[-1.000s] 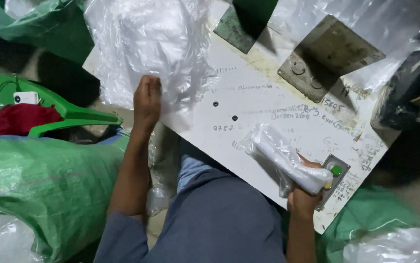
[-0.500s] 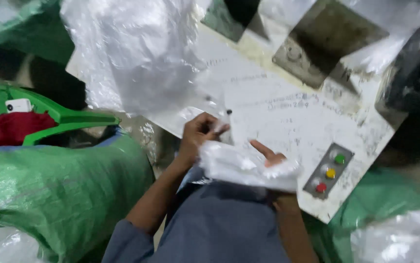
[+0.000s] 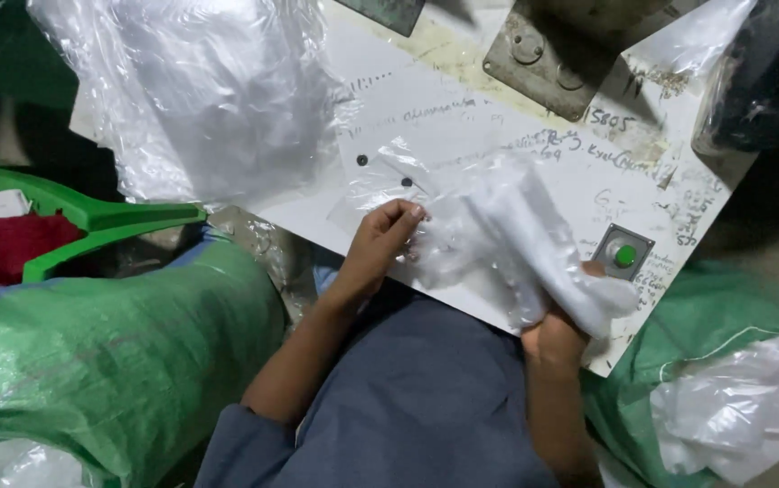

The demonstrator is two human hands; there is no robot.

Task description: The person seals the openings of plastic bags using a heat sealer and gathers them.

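Nearest the camera, a large green woven sack (image 3: 109, 361) is seen at the lower left, and a second green sack (image 3: 724, 316) topped with crumpled clear plastic (image 3: 742, 407) lies at the lower right. Between them, a folded white item in a clear plastic bag (image 3: 507, 235) is held over the near edge of the white tabletop (image 3: 462, 126). The left hand (image 3: 380, 244) is curled, its fingertips pinching the bag's left edge; the right hand (image 3: 557, 330) is closed around the bag's lower right end from beneath (its fingers are mostly hidden by the plastic). Just beside that end, a small grey square plate with a round green button (image 3: 624, 255) is set into the tabletop. Handwritten scribbles are scattered across the white surface, with two small dark holes near the bag. Farther off, a big heap of clear plastic bags (image 3: 200, 90) rests on the tabletop's left part, and a grey metal plate (image 3: 552, 63) is fixed at the far edge. At the far left, a green plastic frame (image 3: 100, 217) lies over red cloth (image 3: 1, 248).
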